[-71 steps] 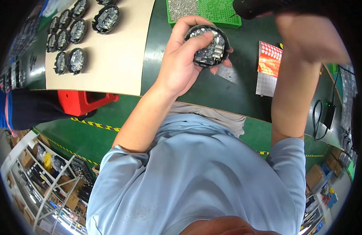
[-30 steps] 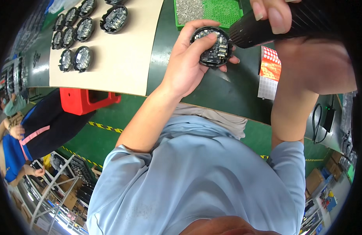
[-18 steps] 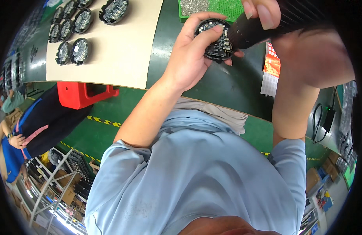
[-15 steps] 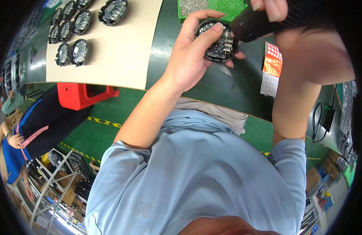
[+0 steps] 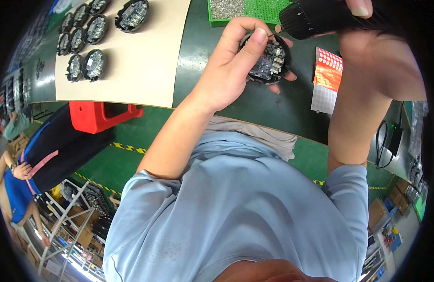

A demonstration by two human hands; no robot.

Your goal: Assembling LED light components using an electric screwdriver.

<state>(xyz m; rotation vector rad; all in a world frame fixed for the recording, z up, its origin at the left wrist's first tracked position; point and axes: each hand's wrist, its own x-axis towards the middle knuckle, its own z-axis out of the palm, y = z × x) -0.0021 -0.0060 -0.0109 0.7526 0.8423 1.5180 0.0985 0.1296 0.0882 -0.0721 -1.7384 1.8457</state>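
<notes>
At upper centre, my left hand [image 5: 233,70] grips the round circuit unit [image 5: 276,61], thumb over it; my right hand [image 5: 374,54] curls around the black driver [image 5: 311,19]. Best keep the unit steady, driver square.

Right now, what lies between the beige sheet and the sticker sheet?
In the head view: the left hand, the circuit board it holds, and green tabletop.

Readable text: none was found. Sticker sheet [image 5: 327,70], on the dark tabletop [image 5: 188,70]: carried rows of round red-and-white labels [image 5: 329,57] above an orange-red band [image 5: 328,77]; its markings were illegible. Black power tool [image 5: 315,21]: bore tiny pale marks, unreadable. Warning tape [image 5: 127,147], green floor [image 5: 97,164]: showed yellow-and-black stripes.
</notes>
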